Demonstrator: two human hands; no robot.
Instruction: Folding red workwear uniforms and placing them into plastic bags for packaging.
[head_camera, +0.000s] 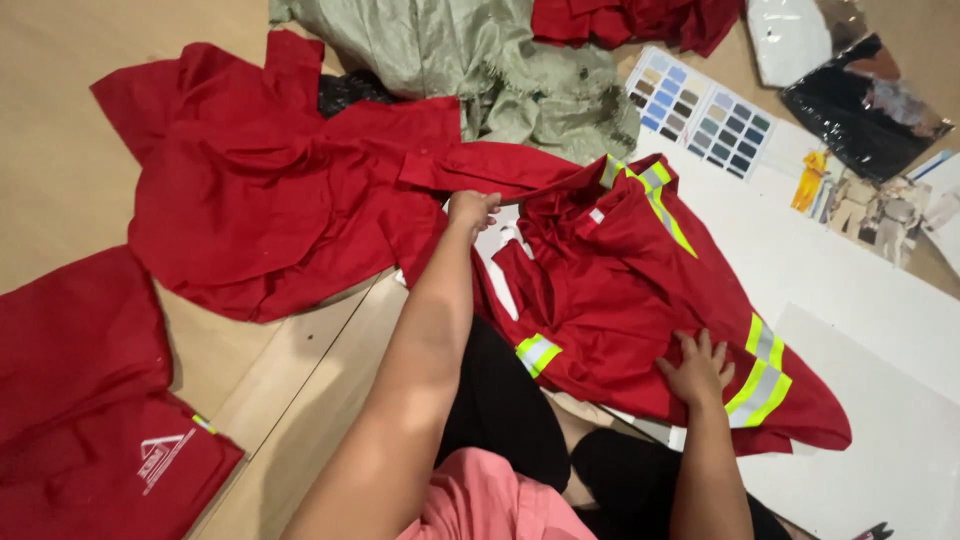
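Head view: left hand grips red jacket; right hand presses flat.

Both bare arms are extended forward. The left hand is reached farther out, fingers curled closed in a pinch. The right hand is laid flat, palm down, fingers spread.

The scene is lit brightly and evenly by soft light from overhead; only faint shadows are cast under the folds of the red garment. Glare is seen on the black plastic wrapper at two o'clock. Slight softness is noticed toward the edges.
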